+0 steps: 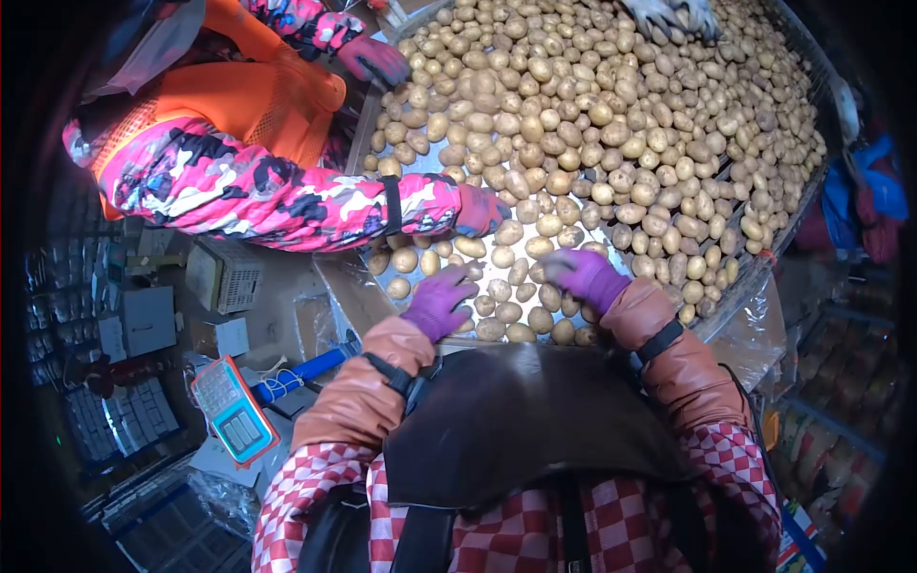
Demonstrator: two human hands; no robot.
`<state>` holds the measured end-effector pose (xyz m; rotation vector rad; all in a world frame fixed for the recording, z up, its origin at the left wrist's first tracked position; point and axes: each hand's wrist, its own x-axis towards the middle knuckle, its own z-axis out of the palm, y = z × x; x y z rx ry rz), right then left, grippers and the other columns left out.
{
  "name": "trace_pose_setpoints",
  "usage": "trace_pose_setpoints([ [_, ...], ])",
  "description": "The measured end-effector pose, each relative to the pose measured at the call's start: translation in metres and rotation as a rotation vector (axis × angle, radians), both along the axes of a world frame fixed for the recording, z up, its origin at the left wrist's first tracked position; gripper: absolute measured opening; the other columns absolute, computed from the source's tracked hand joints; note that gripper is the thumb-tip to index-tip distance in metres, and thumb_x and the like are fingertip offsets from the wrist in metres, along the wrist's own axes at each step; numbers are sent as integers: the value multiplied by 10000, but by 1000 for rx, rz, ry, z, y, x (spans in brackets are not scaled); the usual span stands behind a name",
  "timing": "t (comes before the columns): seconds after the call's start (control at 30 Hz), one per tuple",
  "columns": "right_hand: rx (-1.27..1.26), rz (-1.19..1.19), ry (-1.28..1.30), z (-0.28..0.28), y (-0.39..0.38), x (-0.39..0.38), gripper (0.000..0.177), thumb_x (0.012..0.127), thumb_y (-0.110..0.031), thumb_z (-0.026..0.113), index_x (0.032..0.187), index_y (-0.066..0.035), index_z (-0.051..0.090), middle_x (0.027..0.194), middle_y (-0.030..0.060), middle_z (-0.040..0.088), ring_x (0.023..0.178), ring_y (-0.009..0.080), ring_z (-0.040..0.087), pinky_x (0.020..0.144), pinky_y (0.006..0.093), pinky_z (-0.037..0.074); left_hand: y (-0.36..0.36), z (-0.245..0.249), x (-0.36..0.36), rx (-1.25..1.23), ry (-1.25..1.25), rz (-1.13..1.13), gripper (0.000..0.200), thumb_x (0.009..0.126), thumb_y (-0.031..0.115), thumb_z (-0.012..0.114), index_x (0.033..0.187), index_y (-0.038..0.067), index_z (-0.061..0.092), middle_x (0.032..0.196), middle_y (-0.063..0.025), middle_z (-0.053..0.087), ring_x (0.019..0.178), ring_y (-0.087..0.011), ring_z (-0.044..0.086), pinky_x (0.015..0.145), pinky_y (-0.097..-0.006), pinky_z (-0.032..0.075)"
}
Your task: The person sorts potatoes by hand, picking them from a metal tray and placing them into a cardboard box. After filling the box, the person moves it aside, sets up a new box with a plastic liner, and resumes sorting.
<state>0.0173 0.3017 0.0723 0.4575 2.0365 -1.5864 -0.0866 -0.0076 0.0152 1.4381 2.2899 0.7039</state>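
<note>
Potatoes (pixel 509 232) lie spread over a shiny metal table top (pixel 482 263) in front of me. My left hand (pixel 441 301), in a purple glove with darker fingertips, is low at the near left of the loose potatoes, its fingers apart and touching the ones beside them. My right hand (pixel 587 278), gloved the same way, reaches in from the right with its fingers stretched over several potatoes. I see no potato lifted in either hand. The undersides of my fingers are hidden.
A co-worker in an orange vest (pixel 253 105) works at the left, one gloved hand (pixel 482 210) close to mine. Another person's pale gloves (pixel 673 17) are at the far edge. A digital scale (pixel 234 411) and a plastic crate (pixel 224 275) stand at left.
</note>
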Motion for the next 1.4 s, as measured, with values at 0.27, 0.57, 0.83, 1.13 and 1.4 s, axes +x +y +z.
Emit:
trace_pose_setpoints([
  [0.27, 815, 365, 602, -40, -9, 14, 518, 767, -311, 641, 1242, -109, 590, 1244, 159, 580, 1200, 345, 506, 1031, 446, 392, -80, -1, -6, 57, -686, 805, 301, 864, 124, 580, 1148, 53, 648, 1141, -115, 637, 1053, -210, 594, 912, -325, 463],
  [0.57, -259, 91, 158, -29, -1, 52, 444, 864, -213, 654, 1261, -35, 569, 1160, 83, 628, 1081, 162, 572, 949, 315, 453, -78, -20, -22, 188, -519, 1099, 297, 890, 186, 598, 1142, 40, 658, 1030, -89, 669, 905, -133, 603, 812, -284, 484],
  [0.83, -176, -117, 125, -18, -16, 62, 399, 905, -201, 632, 1265, -40, 574, 1165, 81, 642, 1076, 149, 585, 947, 288, 459, 57, 1, -10, -378, -72, 485, 351, 877, 210, 589, 1222, 154, 564, 1069, -171, 625, 948, -314, 629, 795, -426, 501],
  [1.13, -590, -372, 67, -19, -17, 81, 489, 909, -209, 638, 1353, -73, 484, 1282, 127, 554, 1164, 183, 547, 1012, 308, 434, 61, 22, -32, -395, -149, 486, 554, 861, 418, 606, 1354, 206, 465, 1065, -239, 639, 971, -391, 633, 822, -457, 504],
  [1.4, -1105, -850, 4, -30, -43, 95, 481, 925, -184, 598, 1360, -56, 436, 1214, 103, 583, 1020, 184, 588, 839, 273, 489, 141, 18, -20, -420, -50, 407, 588, 828, 471, 623, 1296, 131, 516, 1029, -188, 667, 949, -353, 645, 820, -425, 509],
])
